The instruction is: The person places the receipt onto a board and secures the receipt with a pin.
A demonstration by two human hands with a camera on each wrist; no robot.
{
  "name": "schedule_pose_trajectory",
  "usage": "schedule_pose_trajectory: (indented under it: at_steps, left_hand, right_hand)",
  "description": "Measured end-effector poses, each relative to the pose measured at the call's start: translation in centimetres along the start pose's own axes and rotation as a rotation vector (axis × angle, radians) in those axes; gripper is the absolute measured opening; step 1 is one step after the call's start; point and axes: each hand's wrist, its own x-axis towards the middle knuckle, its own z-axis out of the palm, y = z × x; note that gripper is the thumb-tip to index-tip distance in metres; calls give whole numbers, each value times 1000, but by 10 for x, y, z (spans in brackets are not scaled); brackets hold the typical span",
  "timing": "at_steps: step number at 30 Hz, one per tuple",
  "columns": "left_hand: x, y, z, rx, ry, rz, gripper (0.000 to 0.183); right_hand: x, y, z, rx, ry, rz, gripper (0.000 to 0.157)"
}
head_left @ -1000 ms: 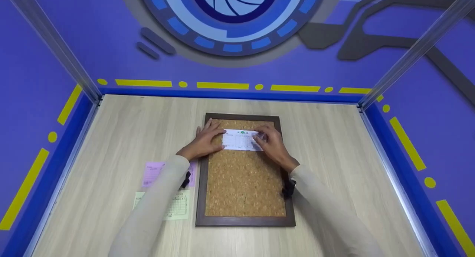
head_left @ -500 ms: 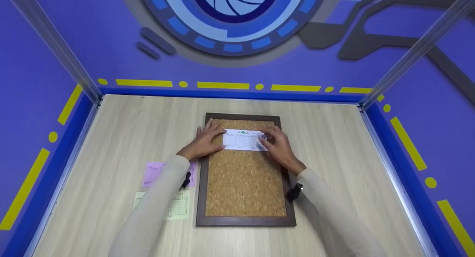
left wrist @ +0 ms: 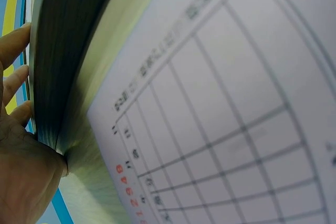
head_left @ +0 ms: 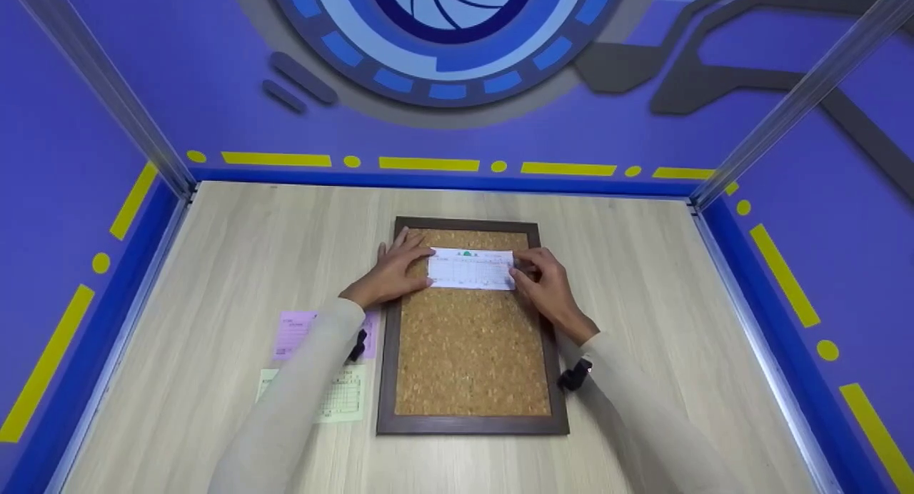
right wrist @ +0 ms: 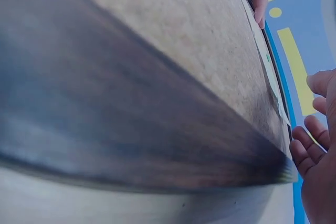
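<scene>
A white printed paper slip [head_left: 471, 271] with a small green mark lies across the upper part of a corkboard [head_left: 471, 358]. My left hand [head_left: 391, 274] rests over the board's left frame, its thumb and index finger spread and touching the slip's left end. At the slip's right end is my right hand [head_left: 548, 287], with thumb and index fingertips right at the edge. In the right wrist view, the fingers [right wrist: 300, 158] of that hand are loosely bent, with nothing gripped between them. The left wrist view shows the left hand [left wrist: 26, 177] against the dark frame [left wrist: 63, 40].
On the table left of the board lie a purple printed slip [head_left: 294, 333] and a pale green one [head_left: 346, 400], both partly under the left sleeve [head_left: 285, 408]. A printed sheet [left wrist: 220, 114] fills much of the left wrist view. Blue-purple walls [head_left: 457, 140] enclose the table.
My right hand has slid rightward along the white slip, from over its right part to its right edge. The left hand and the slip have stayed in place.
</scene>
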Motion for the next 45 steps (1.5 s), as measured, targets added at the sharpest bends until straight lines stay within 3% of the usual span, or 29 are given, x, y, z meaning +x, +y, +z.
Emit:
schedule_pose_trajectory:
  at_steps: [7,20,38,45]
  left_hand:
    - [-1,1,0,3,-3,-5,63]
    - [-1,0,0,8,1,-1,64]
    - [-1,0,0,12,-3,-13,65]
    - [0,-1,1,9,0,-9,65]
  right_hand:
    - [-6,6,-4,54,35,-5,32]
    - [-21,12,-7,-19,73,64,42]
    - [-35,19,-6,-72,-14,115,63]
    - [-38,24,-9,-71,-1,96,62]
